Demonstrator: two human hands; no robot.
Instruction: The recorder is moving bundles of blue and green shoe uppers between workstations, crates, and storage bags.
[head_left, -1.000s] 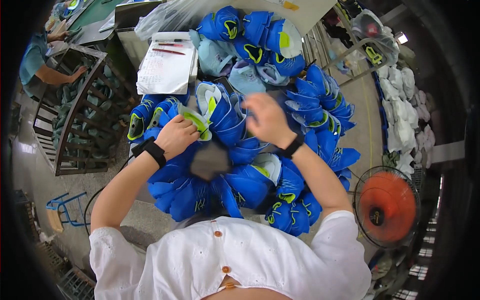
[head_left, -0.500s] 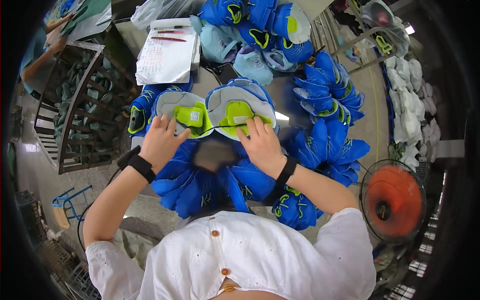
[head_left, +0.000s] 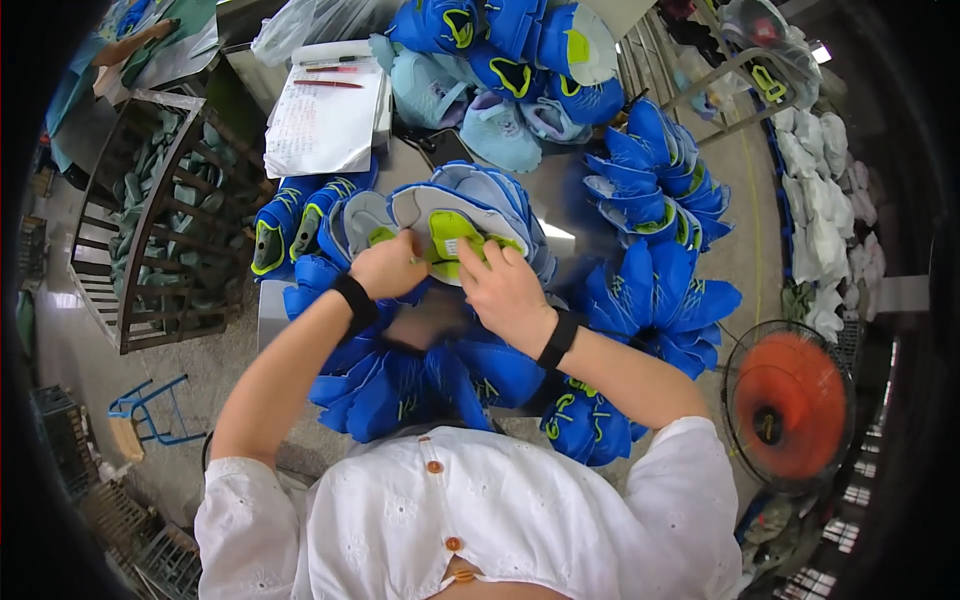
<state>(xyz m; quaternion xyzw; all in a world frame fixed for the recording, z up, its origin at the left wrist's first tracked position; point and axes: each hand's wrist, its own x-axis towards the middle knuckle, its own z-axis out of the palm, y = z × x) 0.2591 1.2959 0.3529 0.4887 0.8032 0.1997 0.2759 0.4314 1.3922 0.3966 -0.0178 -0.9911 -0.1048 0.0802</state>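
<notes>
Two stacks of blue shoe uppers with pale grey lining and lime-green inner parts stand side by side before me. My left hand (head_left: pixel 388 266) is closed, its fingertips pinching at the edge where the left upper (head_left: pixel 365 220) meets the right one. The right upper (head_left: pixel 415 205) leans over the left and shows a small white label on its green part. My right hand (head_left: pixel 503 296) has its fingers bent onto that green part, gripping it near the lower edge. What lies under my fingertips is hidden. Both wrists wear black bands.
More blue uppers fan out along the near table edge (head_left: pixel 425 385) and in piles at the right (head_left: pixel 655 300). Light-blue shoes (head_left: pixel 500 130), a phone (head_left: pixel 447 147) and a notebook with pens (head_left: pixel 325 115) lie beyond. An orange fan (head_left: pixel 785 400) stands right; a rack (head_left: pixel 150 225) stands left.
My left hand has moved right and closed, from fingers spread on the left upper. The right upper has shifted left over the left one. My right hand has moved slightly left.
</notes>
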